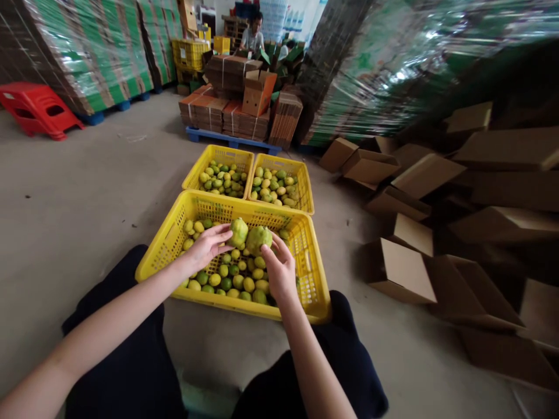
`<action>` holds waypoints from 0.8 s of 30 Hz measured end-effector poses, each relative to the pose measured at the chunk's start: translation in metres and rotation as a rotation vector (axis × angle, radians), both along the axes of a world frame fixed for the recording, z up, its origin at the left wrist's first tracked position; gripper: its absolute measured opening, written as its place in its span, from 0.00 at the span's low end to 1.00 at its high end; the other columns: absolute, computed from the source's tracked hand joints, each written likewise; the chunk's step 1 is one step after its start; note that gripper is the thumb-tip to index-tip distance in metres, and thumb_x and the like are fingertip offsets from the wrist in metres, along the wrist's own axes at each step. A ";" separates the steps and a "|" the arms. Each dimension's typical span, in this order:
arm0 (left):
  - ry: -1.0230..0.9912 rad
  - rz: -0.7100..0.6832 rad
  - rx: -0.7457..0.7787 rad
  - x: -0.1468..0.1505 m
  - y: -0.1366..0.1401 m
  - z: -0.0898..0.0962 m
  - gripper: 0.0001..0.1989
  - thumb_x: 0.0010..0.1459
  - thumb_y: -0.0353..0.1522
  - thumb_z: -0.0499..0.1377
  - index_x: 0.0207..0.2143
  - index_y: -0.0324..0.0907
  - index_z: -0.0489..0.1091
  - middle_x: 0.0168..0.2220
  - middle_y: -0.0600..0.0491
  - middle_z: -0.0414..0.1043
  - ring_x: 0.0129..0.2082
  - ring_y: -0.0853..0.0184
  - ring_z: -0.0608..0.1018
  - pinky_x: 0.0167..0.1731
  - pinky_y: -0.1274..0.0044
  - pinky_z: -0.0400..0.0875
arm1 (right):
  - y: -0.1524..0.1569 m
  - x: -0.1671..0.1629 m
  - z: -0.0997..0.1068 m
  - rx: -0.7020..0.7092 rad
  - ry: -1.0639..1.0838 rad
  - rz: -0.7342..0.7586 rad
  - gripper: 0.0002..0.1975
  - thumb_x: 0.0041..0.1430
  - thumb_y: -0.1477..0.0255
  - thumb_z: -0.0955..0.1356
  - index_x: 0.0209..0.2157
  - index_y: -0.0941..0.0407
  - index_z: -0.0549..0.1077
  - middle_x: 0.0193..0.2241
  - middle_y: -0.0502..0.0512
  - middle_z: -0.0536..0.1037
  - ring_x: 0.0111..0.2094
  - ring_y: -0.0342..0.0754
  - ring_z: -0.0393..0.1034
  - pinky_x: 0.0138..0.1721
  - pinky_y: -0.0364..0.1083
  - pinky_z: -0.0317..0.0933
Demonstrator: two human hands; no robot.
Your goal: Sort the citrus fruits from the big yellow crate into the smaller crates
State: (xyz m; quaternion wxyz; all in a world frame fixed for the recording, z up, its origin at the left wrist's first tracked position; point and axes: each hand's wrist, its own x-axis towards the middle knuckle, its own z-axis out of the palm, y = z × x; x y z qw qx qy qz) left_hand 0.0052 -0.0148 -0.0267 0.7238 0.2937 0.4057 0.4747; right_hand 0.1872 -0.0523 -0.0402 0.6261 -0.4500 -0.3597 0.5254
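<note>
My left hand (209, 247) is closed on a yellow-green lemon (239, 232), its fingers behind and under the fruit. Beside it, my right hand (280, 269) grips a second, bumpy green lemon (258, 240) between thumb and fingers. Both fruits are held up close together above a large yellow crate (305, 279) with slotted walls. Yellow and green lemons (238, 281) cover part of its bottom. Just beyond stand two smaller-looking yellow crates, the left crate (194, 169) and the right crate (308, 186), both with lemons inside.
Open cardboard boxes (406, 273) lie heaped on the right. Ahead, a blue pallet (231, 141) carries flattened cartons (203, 110). A red stool (41, 107) stands at left. Film-wrapped stacks (100, 52) flank both sides. A person (253, 38) is at the back.
</note>
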 end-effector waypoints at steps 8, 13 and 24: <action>-0.029 0.045 -0.080 0.002 0.000 0.002 0.11 0.61 0.25 0.58 0.46 0.39 0.73 0.46 0.44 0.78 0.44 0.62 0.81 0.47 0.69 0.77 | 0.002 -0.003 -0.001 -0.149 0.101 0.011 0.25 0.49 0.55 0.73 0.49 0.50 0.75 0.45 0.52 0.81 0.44 0.53 0.76 0.44 0.52 0.70; 0.064 -0.065 0.028 0.007 -0.008 -0.001 0.19 0.50 0.27 0.69 0.46 0.39 0.73 0.47 0.46 0.76 0.48 0.61 0.78 0.54 0.66 0.71 | -0.001 -0.005 0.003 -0.093 -0.035 0.101 0.25 0.48 0.55 0.74 0.46 0.52 0.77 0.45 0.54 0.82 0.49 0.57 0.75 0.49 0.55 0.69; 0.184 -0.068 0.184 0.004 -0.005 -0.003 0.20 0.44 0.32 0.73 0.42 0.40 0.75 0.41 0.48 0.78 0.49 0.60 0.76 0.55 0.68 0.65 | -0.002 -0.006 0.001 -0.155 0.091 0.117 0.18 0.45 0.59 0.76 0.36 0.55 0.77 0.33 0.50 0.81 0.32 0.48 0.74 0.28 0.44 0.68</action>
